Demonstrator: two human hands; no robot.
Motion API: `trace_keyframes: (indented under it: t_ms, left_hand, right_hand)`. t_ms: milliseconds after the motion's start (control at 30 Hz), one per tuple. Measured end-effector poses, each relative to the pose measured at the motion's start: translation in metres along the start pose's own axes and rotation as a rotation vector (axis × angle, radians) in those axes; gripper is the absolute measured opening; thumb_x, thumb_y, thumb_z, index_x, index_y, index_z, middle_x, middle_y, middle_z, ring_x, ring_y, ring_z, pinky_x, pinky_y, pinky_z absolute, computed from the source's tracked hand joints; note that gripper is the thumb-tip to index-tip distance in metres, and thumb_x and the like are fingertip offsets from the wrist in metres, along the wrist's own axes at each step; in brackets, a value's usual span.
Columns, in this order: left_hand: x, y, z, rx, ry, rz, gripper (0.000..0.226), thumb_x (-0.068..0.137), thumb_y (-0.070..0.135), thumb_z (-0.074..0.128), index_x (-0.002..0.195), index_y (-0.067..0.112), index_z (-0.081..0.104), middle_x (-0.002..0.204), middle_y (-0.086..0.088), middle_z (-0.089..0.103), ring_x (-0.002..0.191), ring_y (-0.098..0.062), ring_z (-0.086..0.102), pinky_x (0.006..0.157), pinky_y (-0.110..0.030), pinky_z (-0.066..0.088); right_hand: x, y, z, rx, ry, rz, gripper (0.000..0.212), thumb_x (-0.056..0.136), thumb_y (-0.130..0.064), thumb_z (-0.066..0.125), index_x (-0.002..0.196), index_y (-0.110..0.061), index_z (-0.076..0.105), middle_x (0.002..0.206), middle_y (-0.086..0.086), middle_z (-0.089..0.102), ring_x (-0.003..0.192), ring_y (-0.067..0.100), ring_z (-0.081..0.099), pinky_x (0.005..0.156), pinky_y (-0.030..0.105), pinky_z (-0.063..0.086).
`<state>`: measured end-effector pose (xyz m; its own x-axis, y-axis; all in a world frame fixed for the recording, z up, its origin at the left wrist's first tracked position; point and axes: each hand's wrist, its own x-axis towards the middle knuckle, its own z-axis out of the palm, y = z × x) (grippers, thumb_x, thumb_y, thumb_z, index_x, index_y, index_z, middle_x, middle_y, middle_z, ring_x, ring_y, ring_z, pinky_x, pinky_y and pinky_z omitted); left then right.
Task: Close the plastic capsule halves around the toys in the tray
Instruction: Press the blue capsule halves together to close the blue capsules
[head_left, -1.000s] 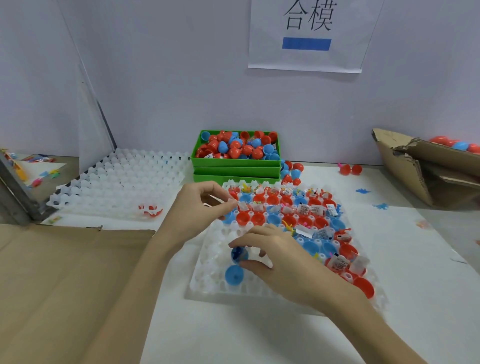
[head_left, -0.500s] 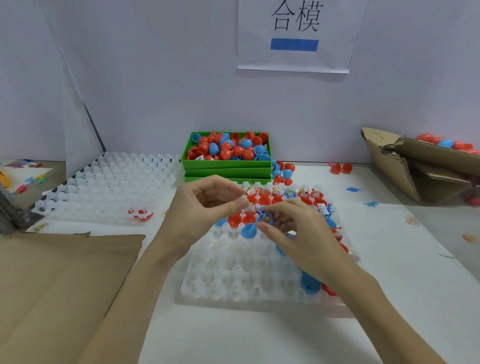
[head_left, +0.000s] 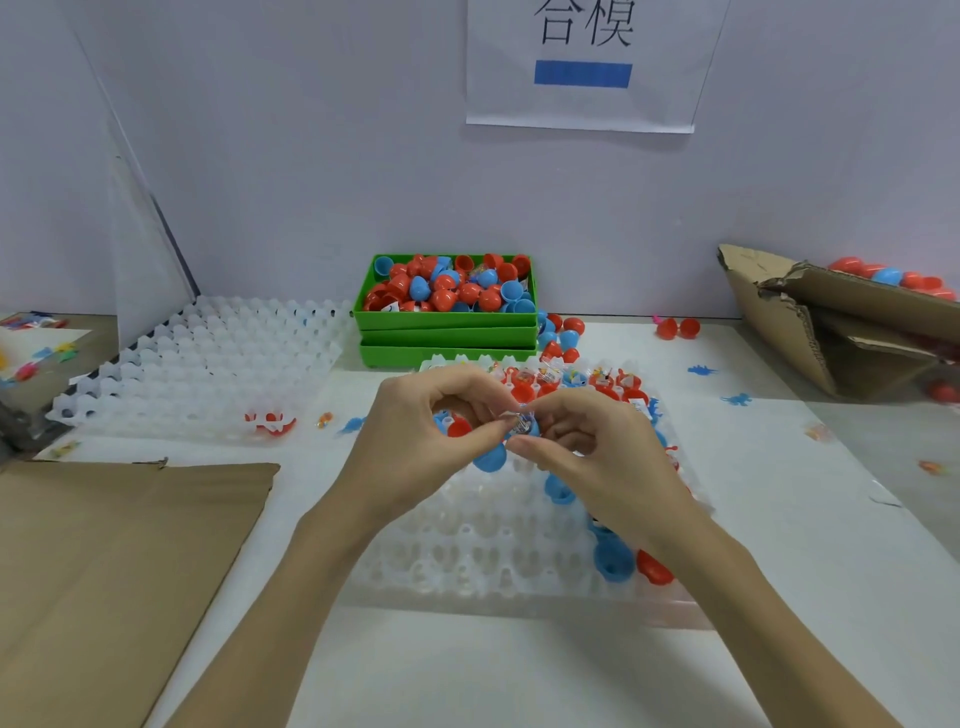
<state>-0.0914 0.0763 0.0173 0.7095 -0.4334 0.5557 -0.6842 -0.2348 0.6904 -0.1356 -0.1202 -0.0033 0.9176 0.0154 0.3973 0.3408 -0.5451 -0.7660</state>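
Note:
A white cell tray (head_left: 467, 561) lies in front of me, with red and blue capsule halves and wrapped toys filling its far and right cells. Above it my right hand (head_left: 608, 457) grips a blue capsule half (head_left: 491, 457) that carries a wrapped toy (head_left: 522, 423). My left hand (head_left: 410, 441) pinches the toy's wrapper between thumb and forefinger. A red half (head_left: 460, 428) shows in the gap under my left fingers; I cannot tell if it is held or sits in the tray.
A green bin (head_left: 447, 322) full of loose capsule halves stands behind the tray. Empty white trays (head_left: 208, 364) lie at the left, a cardboard sheet (head_left: 104, 545) at the near left, and a torn cardboard box (head_left: 810, 332) at the right. Two red halves (head_left: 675, 328) lie loose by the wall.
My right hand lifted the blue half with its toy out of a near-left cell and brought it up to my left hand, whose fingers closed on the wrapper. The camera tilted.

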Motion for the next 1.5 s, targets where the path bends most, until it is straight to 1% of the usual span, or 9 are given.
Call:
trace_keyframes:
  t_ms: [300,500,633,767,900,1067,1233,1367,1500]
  left_hand:
    - [-0.002,-0.003,-0.003,0.005,-0.065,-0.024,0.018,0.091,0.014,0.077,0.107,0.018,0.083,0.1,0.007,0.077,0.1,-0.016,0.072,0.086,-0.028,0.059]
    - [-0.001,0.0,-0.005,-0.087,-0.034,-0.044,0.025,0.097,0.014,0.072,0.119,0.024,0.078,0.109,0.013,0.078,0.106,-0.02,0.073,0.092,-0.028,0.059]
    - [0.001,0.001,-0.005,-0.124,0.029,-0.07,0.03,0.094,0.03,0.074,0.123,0.026,0.076,0.119,0.014,0.076,0.112,-0.013,0.071,0.093,-0.024,0.058]
    - [0.001,0.0,-0.002,-0.09,-0.051,-0.167,0.056,0.074,0.046,0.084,0.126,0.037,0.066,0.115,0.02,0.072,0.104,-0.007,0.073,0.085,-0.02,0.059]
    - [-0.001,-0.002,0.007,-0.181,-0.031,-0.157,0.049,0.082,0.04,0.083,0.126,0.035,0.065,0.108,0.008,0.072,0.092,-0.018,0.076,0.079,-0.027,0.063]
    - [0.0,0.002,0.016,0.134,0.017,0.133,0.043,0.092,0.037,0.076,0.133,0.042,0.064,0.142,0.011,0.052,0.131,-0.008,0.054,0.102,-0.015,0.047]
    - [-0.003,0.004,0.022,0.256,0.083,0.26,0.016,0.092,0.015,0.077,0.108,0.013,0.08,0.121,-0.001,0.067,0.12,-0.017,0.061,0.1,-0.035,0.053]
    - [-0.004,0.009,0.023,0.252,0.194,0.218,0.014,0.089,0.01,0.08,0.102,0.008,0.081,0.1,-0.001,0.074,0.101,-0.017,0.066,0.09,-0.03,0.054]
    - [-0.004,0.012,0.022,0.14,0.282,0.065,0.014,0.088,0.015,0.081,0.101,0.015,0.081,0.095,0.014,0.074,0.097,-0.005,0.067,0.087,-0.016,0.051]
  right_hand:
    - [0.0,-0.001,-0.002,0.058,-0.011,-0.01,0.038,0.081,-0.044,0.073,0.113,-0.024,0.074,0.092,-0.013,0.074,0.087,0.009,0.071,0.08,0.028,0.061]
    - [0.001,-0.002,-0.006,0.109,0.102,-0.042,0.029,0.091,-0.026,0.072,0.12,-0.03,0.072,0.092,-0.013,0.075,0.087,0.007,0.072,0.08,0.02,0.06]
    - [0.001,-0.003,-0.007,0.153,0.15,-0.055,0.027,0.094,-0.021,0.07,0.12,-0.027,0.074,0.099,-0.008,0.077,0.093,0.012,0.073,0.084,0.025,0.06]
    - [0.001,-0.004,-0.009,0.162,0.196,-0.066,0.026,0.094,-0.02,0.071,0.12,-0.021,0.074,0.101,-0.007,0.077,0.094,0.013,0.074,0.086,0.03,0.061]
    - [0.0,-0.004,-0.009,0.145,0.179,-0.054,0.025,0.093,-0.019,0.073,0.118,-0.022,0.075,0.098,-0.008,0.077,0.093,0.011,0.074,0.084,0.03,0.062]
    - [0.0,-0.002,-0.006,0.087,0.17,-0.051,0.027,0.094,-0.017,0.071,0.119,-0.025,0.074,0.094,-0.01,0.077,0.088,0.005,0.073,0.083,0.022,0.06]
    - [-0.001,-0.001,-0.003,0.045,0.134,-0.082,0.029,0.092,-0.011,0.074,0.117,-0.026,0.074,0.094,-0.013,0.076,0.087,0.006,0.072,0.08,0.021,0.059]
    - [-0.002,-0.001,-0.001,0.063,0.151,-0.098,0.027,0.09,-0.024,0.076,0.117,-0.028,0.075,0.094,-0.014,0.075,0.088,0.009,0.071,0.078,0.021,0.059]
    - [-0.001,-0.003,0.0,0.089,0.161,-0.104,0.032,0.086,-0.026,0.08,0.118,-0.029,0.075,0.094,-0.012,0.075,0.085,0.009,0.071,0.076,0.016,0.057]
